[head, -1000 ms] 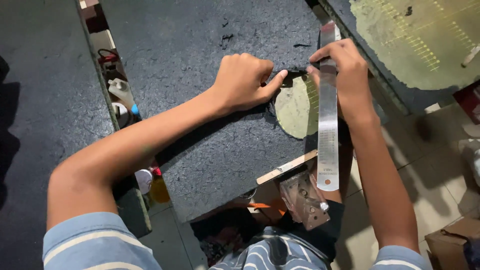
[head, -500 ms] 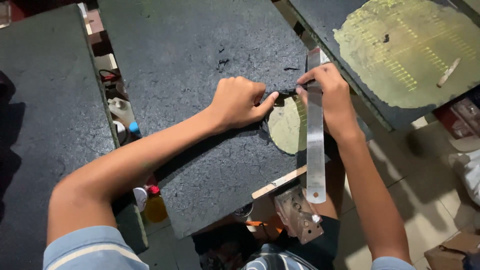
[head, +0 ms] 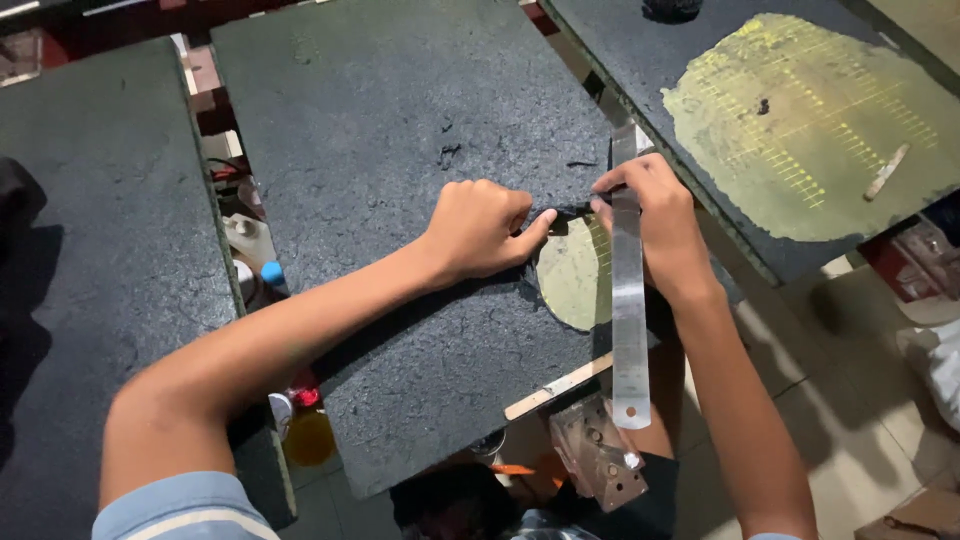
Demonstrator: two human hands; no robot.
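Steel ruler (head: 629, 320) lies lengthwise along the right edge of the dark worktop (head: 400, 150), its near end jutting past the edge. Right hand (head: 655, 220) presses down on its upper part, grip closed over it. Left hand (head: 478, 228) sits fisted just beside it, thumb stretched toward a small dark piece; grip contents unclear. A yellowish round patch (head: 570, 275) lies between the hands.

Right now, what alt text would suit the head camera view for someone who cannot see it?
Seen from above, a person's right hand presses a long metal ruler onto a dark slab, while the left hand pinches a thin black strip at the ruler's edge. A worn yellowish patch lies beside the ruler; a similar slab with a larger yellowish patch sits to the right.
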